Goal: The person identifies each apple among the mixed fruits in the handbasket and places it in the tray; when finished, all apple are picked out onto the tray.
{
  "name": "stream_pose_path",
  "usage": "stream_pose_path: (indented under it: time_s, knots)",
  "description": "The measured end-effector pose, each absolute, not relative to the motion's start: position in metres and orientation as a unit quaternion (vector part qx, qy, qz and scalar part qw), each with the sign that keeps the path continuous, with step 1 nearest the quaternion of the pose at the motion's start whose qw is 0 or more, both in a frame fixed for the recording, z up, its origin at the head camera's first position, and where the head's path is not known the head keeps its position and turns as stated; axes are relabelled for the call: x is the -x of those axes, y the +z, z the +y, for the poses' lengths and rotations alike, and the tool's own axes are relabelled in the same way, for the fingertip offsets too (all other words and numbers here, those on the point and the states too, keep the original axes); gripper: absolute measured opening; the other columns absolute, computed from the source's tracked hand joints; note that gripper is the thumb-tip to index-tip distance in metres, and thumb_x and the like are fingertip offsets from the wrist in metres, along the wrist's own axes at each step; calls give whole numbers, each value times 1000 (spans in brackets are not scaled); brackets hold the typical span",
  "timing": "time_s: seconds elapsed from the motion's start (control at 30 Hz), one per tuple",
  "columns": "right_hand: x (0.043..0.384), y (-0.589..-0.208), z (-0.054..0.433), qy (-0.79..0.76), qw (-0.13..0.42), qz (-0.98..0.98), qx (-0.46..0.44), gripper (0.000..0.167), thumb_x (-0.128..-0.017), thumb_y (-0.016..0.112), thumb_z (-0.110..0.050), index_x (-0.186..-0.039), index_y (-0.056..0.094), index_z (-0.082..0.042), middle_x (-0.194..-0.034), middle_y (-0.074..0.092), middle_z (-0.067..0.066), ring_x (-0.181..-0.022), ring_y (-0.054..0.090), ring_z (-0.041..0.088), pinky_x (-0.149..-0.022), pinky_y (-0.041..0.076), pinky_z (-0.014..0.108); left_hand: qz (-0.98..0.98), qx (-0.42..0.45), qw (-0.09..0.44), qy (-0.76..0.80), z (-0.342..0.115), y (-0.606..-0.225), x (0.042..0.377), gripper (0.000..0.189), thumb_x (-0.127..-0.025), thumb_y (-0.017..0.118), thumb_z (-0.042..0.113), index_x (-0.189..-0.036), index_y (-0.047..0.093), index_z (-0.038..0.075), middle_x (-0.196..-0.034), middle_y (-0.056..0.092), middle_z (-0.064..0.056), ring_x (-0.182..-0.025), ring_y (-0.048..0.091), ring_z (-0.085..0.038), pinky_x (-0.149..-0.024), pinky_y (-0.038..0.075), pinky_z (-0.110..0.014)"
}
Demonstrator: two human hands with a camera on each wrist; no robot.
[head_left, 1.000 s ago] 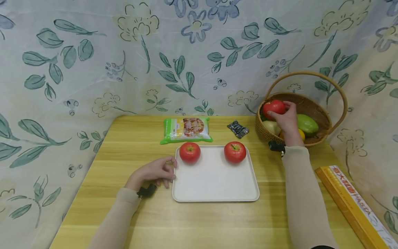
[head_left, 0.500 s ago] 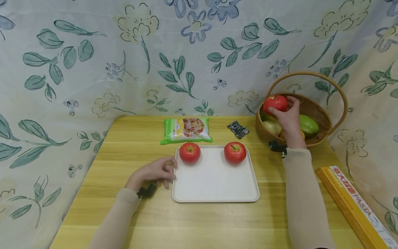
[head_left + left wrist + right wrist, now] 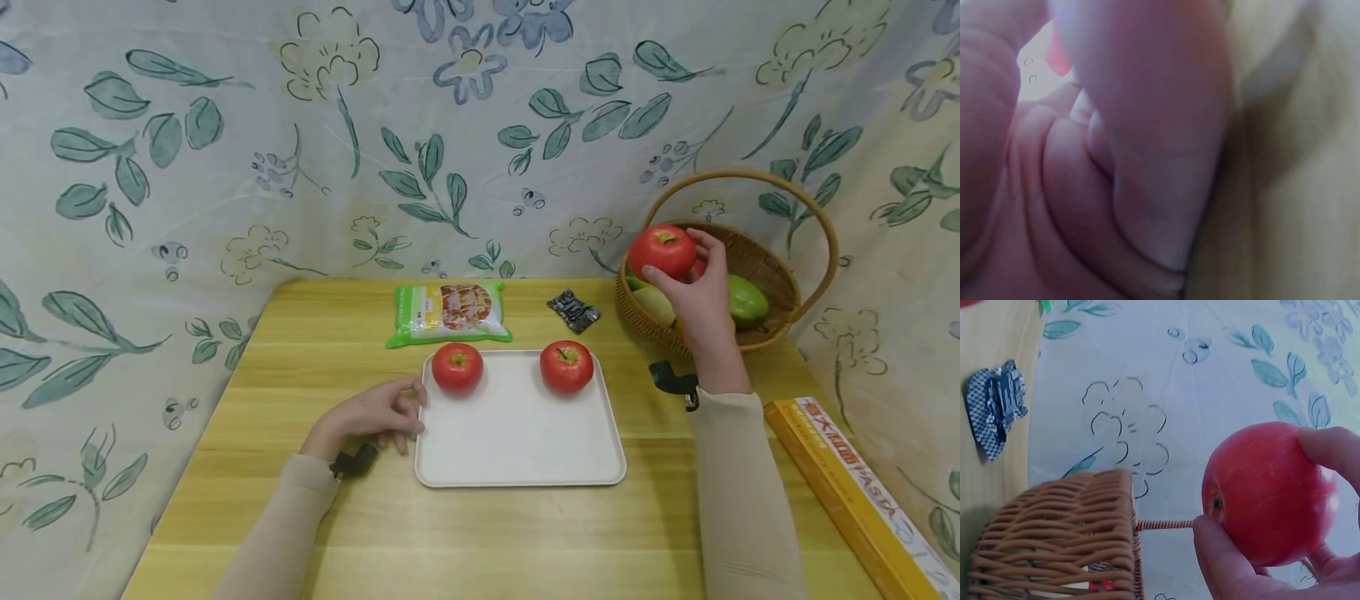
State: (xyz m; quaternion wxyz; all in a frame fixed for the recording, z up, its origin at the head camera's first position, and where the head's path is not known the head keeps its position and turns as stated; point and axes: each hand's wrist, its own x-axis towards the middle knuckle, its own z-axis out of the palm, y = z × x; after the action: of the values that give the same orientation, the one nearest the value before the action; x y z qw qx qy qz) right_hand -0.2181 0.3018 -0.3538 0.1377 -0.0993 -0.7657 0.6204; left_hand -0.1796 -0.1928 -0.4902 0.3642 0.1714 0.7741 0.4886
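My right hand [image 3: 705, 300] grips a red apple [image 3: 663, 252] above the left side of the wicker basket [image 3: 780, 292]. In the right wrist view the apple [image 3: 1266, 494] sits between thumb and fingers, apart from the basket's rim. My left hand [image 3: 367, 418] lies with loosely bent fingers at the left edge of the white tray [image 3: 517, 442] and holds nothing. Two more red apples are on the tray, one at its back left [image 3: 457, 368] and another at its back right [image 3: 567, 367]. The left wrist view mostly shows blurred fingers.
Inside the basket are a green mango-like fruit [image 3: 747, 302], a pale round item [image 3: 655, 306] and other produce partly hidden by my hand. Behind the tray lie a green-edged food packet [image 3: 450, 312] and a small black wrapper [image 3: 573, 311]. A long yellow pasta box [image 3: 862, 492] lies at right.
The apple in my right hand has risen from among the basket's contents to above them. My right wrist has drawn slightly back toward me. The left hand has stayed in place.
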Motion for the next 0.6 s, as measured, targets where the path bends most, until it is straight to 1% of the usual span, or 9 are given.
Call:
stream_pose_path:
  time_s: [0.07,0.13,0.23,0.3,0.33,0.4,0.53,0.6]
  knots:
    - [211,-355,297,605,138,-779,88,82,-95,80,-21,-158,30,-36,-157,35,-6,-150,40,22,-125,43,42,775,-171,364,488,-193,-491,180,46,-94,81,24,-127,51,12,-83,75,-6,-61,73,-17,-47,47,-24]
    - [205,-357,292,586,135,-796,72,82,-96,80,-22,-159,29,-34,-161,35,-2,-148,43,22,-121,47,37,775,-172,363,488,-193,-491,180,46,-94,81,24,-127,51,12,-83,75,-6,-61,73,-18,-47,47,-24]
    - [196,-362,282,574,126,-808,42,83,-95,80,-21,-160,29,-30,-162,36,5,-144,49,27,-111,52,22,775,-171,364,487,-193,-492,180,46,-94,81,24,-127,51,12,-83,75,-6,-61,73,-18,-47,47,-24]
    - [189,-367,274,576,108,-810,15,84,-95,81,-19,-160,29,-26,-163,34,10,-144,50,34,-101,54,16,776,-171,364,486,-193,-492,180,46,-94,82,24,-127,51,12,-83,75,-6,-61,73,-18,-47,47,-24]
    - [186,-368,270,579,98,-809,3,85,-95,82,-18,-160,29,-24,-163,34,12,-144,50,36,-99,54,14,776,-170,364,486,-193,-492,180,46,-94,82,24,-127,51,12,-83,75,-6,-61,73,-18,-47,47,-24]
    - [180,-374,260,579,73,-812,-17,84,-93,83,-17,-159,31,-21,-163,35,13,-145,50,38,-96,54,12,776,-171,365,486,-193,-492,181,46,-94,82,24,-127,51,12,-83,75,-6,-61,73,-18,-47,47,-24]
    - [171,-384,241,592,20,-805,-49,82,-91,85,-14,-156,34,-17,-160,42,12,-146,50,33,-101,54,15,774,-171,367,487,-194,-492,182,46,-94,82,24,-127,51,12,-83,76,-6,-61,74,-18,-47,47,-24]
    - [168,-390,232,598,-5,-799,-60,82,-90,86,-13,-155,36,-17,-158,44,11,-144,51,32,-103,54,18,773,-171,368,488,-194,-493,182,46,-94,82,24,-126,51,12,-83,76,-6,-61,74,-18,-47,47,-24]
